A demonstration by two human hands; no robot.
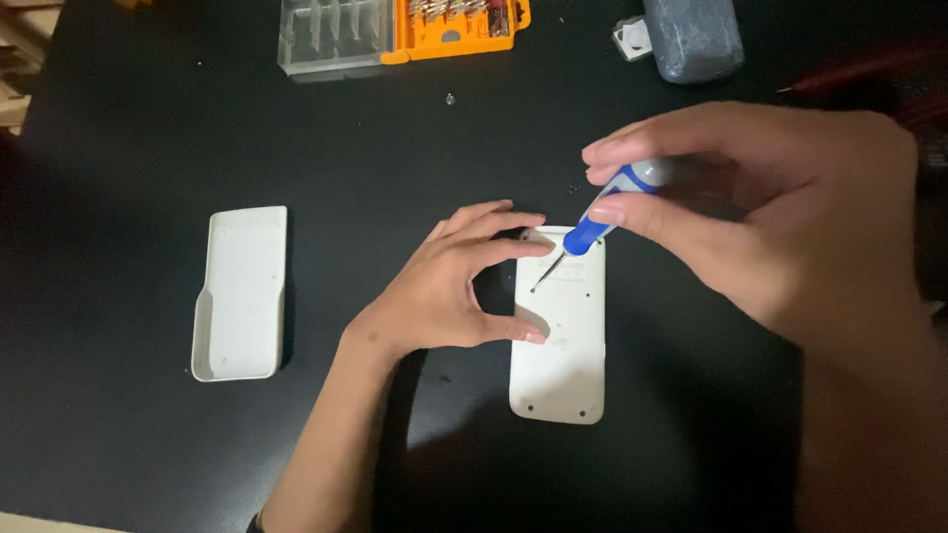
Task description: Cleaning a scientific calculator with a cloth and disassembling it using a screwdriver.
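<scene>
A white rectangular device [559, 370] lies back-side up on the black table, with small screw holes showing. My left hand [449, 291] braces its left edge, thumb and fingers pinching the side. My right hand [780, 212] grips a small screwdriver [597, 222] with a blue and grey handle. Its thin tip rests in a screw hole near the device's upper left.
A white slide-on cover [242, 293] lies by itself to the left. At the far edge sit a clear and orange bit case [395, 30], open, and a grey pouch [693, 38]. A tiny screw [449, 98] lies near the case. A red-handled tool [859, 69] is at the right.
</scene>
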